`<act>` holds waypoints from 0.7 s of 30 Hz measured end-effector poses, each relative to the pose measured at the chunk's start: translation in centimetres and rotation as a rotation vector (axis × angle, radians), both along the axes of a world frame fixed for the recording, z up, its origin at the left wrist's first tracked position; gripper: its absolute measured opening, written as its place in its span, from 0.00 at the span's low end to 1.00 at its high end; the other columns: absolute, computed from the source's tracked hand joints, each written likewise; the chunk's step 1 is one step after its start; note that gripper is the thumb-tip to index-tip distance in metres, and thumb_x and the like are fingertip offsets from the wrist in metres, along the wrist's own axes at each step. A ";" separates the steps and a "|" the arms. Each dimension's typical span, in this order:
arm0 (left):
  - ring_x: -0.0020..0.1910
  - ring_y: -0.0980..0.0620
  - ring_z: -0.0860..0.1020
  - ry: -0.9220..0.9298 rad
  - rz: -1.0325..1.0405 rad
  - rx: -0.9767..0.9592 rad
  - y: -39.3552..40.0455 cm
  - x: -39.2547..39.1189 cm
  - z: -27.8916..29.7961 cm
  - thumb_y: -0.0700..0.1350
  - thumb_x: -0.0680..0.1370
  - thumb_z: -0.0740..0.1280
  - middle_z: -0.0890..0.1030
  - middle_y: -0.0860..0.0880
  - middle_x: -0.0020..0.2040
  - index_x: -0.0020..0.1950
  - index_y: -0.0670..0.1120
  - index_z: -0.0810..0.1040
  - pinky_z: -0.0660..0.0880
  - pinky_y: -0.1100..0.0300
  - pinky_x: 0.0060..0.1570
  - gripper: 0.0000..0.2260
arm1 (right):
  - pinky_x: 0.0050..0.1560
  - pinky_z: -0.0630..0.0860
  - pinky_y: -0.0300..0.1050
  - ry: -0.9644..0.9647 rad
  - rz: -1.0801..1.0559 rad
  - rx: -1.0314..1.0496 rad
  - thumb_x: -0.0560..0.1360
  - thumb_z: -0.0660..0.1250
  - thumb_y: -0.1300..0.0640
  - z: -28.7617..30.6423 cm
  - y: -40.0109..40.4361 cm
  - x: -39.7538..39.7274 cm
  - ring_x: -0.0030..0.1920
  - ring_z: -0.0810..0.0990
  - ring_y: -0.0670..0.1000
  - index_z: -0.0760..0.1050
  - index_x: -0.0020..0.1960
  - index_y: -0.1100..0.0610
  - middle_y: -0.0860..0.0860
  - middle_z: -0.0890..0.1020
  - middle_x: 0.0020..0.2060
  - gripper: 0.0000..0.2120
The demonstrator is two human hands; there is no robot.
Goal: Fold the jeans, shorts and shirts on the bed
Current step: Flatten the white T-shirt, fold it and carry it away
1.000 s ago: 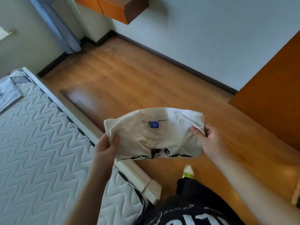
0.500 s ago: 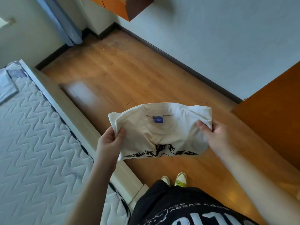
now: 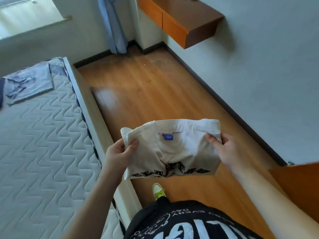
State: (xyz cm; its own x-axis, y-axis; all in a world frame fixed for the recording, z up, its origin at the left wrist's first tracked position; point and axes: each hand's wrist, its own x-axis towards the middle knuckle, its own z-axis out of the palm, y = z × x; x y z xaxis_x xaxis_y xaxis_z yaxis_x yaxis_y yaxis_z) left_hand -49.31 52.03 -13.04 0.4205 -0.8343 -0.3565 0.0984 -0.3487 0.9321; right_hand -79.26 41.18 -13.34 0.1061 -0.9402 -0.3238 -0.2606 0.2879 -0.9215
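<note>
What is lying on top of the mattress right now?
A folded denim garment lies at the mattress's far end. The left edge is out of frame; the cream shirt is held above the floor.

View: one head-worn wide-angle camera only.
Direction: looks forward and steeply down, over the person's chest.
Nearness: close to the hands, arms reaching from the bottom edge.
Frame: bed (image 3: 43,135) left, floor (image 3: 155,94) centre, wall (image 3: 259,83) right.

Bare mattress (image 3: 43,144) left, folded jeans (image 3: 27,83) at its far corner, wall shelf (image 3: 179,19) ahead
</note>
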 end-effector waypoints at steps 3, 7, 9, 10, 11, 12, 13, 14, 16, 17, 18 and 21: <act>0.47 0.47 0.84 0.014 0.024 -0.001 -2.5 3.2 0.7 0.54 0.74 0.72 0.85 0.44 0.47 0.47 0.51 0.85 0.81 0.59 0.42 0.09 | 0.44 0.78 0.53 -0.020 0.027 -0.025 0.70 0.70 0.42 0.8 -3.2 3.8 0.40 0.82 0.55 0.83 0.44 0.46 0.55 0.85 0.42 0.09; 0.48 0.50 0.84 0.005 0.076 -0.035 -6.1 6.5 1.3 0.57 0.72 0.72 0.85 0.48 0.47 0.49 0.54 0.85 0.81 0.60 0.43 0.10 | 0.36 0.74 0.41 -0.006 0.034 -0.074 0.75 0.70 0.49 1.0 -8.0 7.3 0.34 0.79 0.49 0.81 0.39 0.54 0.53 0.84 0.34 0.10; 0.48 0.49 0.84 -0.004 0.083 -0.041 -8.4 7.5 1.3 0.58 0.71 0.71 0.85 0.48 0.48 0.50 0.54 0.84 0.81 0.56 0.45 0.13 | 0.31 0.72 0.32 0.002 0.064 -0.081 0.76 0.70 0.53 0.8 -10.7 8.6 0.30 0.78 0.41 0.79 0.39 0.53 0.45 0.83 0.30 0.08; 0.48 0.49 0.83 -0.007 0.084 -0.042 -9.7 7.9 1.1 0.58 0.71 0.71 0.85 0.47 0.48 0.51 0.54 0.84 0.81 0.54 0.46 0.14 | 0.30 0.72 0.30 0.006 0.087 -0.082 0.76 0.70 0.53 0.7 -12.2 9.2 0.29 0.78 0.39 0.79 0.39 0.52 0.43 0.83 0.30 0.08; 0.48 0.49 0.84 -0.008 0.082 -0.044 -11.0 8.2 0.9 0.58 0.71 0.71 0.85 0.47 0.48 0.52 0.54 0.84 0.81 0.55 0.45 0.13 | 0.30 0.72 0.30 0.016 0.105 -0.087 0.76 0.70 0.53 0.6 -13.8 9.8 0.29 0.78 0.39 0.79 0.38 0.52 0.42 0.83 0.31 0.08; 0.47 0.50 0.84 -0.008 0.077 -0.050 -12.5 8.5 0.8 0.57 0.72 0.71 0.85 0.48 0.48 0.53 0.54 0.84 0.81 0.57 0.43 0.13 | 0.30 0.72 0.31 0.030 0.122 -0.102 0.75 0.71 0.53 0.5 -15.4 10.4 0.30 0.78 0.40 0.80 0.38 0.50 0.42 0.83 0.32 0.07; 0.47 0.51 0.84 -0.009 0.071 -0.055 -14.0 8.8 0.7 0.57 0.73 0.70 0.86 0.49 0.48 0.53 0.55 0.84 0.81 0.59 0.42 0.12 | 0.30 0.72 0.32 0.044 0.142 -0.117 0.75 0.71 0.51 0.5 -17.1 11.0 0.30 0.78 0.41 0.81 0.39 0.48 0.43 0.84 0.32 0.07; 0.47 0.51 0.84 -0.009 0.073 -0.056 -15.6 9.1 0.5 0.56 0.73 0.70 0.86 0.49 0.48 0.53 0.56 0.84 0.80 0.61 0.41 0.11 | 0.32 0.73 0.35 0.054 0.164 -0.127 0.75 0.71 0.50 0.3 -18.9 11.6 0.31 0.79 0.42 0.81 0.40 0.45 0.44 0.84 0.33 0.05; 0.46 0.51 0.84 -0.006 0.108 -0.043 -18.7 9.7 0.0 0.54 0.73 0.70 0.86 0.49 0.48 0.53 0.56 0.84 0.80 0.60 0.41 0.10 | 0.36 0.76 0.44 0.073 0.204 -0.138 0.74 0.71 0.47 -0.2 -22.7 12.4 0.33 0.81 0.48 0.81 0.43 0.42 0.47 0.85 0.36 0.02; 0.46 0.51 0.84 -0.012 0.133 -0.036 -20.2 10.0 -0.3 0.53 0.73 0.70 0.86 0.49 0.48 0.52 0.57 0.84 0.81 0.58 0.42 0.08 | 0.36 0.76 0.47 0.079 0.226 -0.145 0.74 0.71 0.45 -0.3 -24.6 12.8 0.34 0.81 0.51 0.81 0.44 0.42 0.49 0.85 0.36 0.03; 0.46 0.51 0.84 -0.015 0.155 -0.033 -21.6 10.4 -0.4 0.52 0.74 0.70 0.86 0.49 0.48 0.51 0.57 0.83 0.81 0.57 0.42 0.08 | 0.35 0.75 0.47 0.084 0.252 -0.151 0.73 0.71 0.43 -0.3 -26.5 13.3 0.33 0.80 0.50 0.81 0.44 0.43 0.50 0.84 0.36 0.04; 0.47 0.51 0.84 -0.008 0.205 -0.050 -25.3 11.5 -0.1 0.49 0.76 0.69 0.86 0.49 0.49 0.52 0.57 0.83 0.80 0.61 0.40 0.07 | 0.31 0.73 0.38 0.082 0.313 -0.149 0.72 0.69 0.40 0.3 -31.7 14.9 0.32 0.80 0.45 0.81 0.44 0.42 0.47 0.84 0.35 0.07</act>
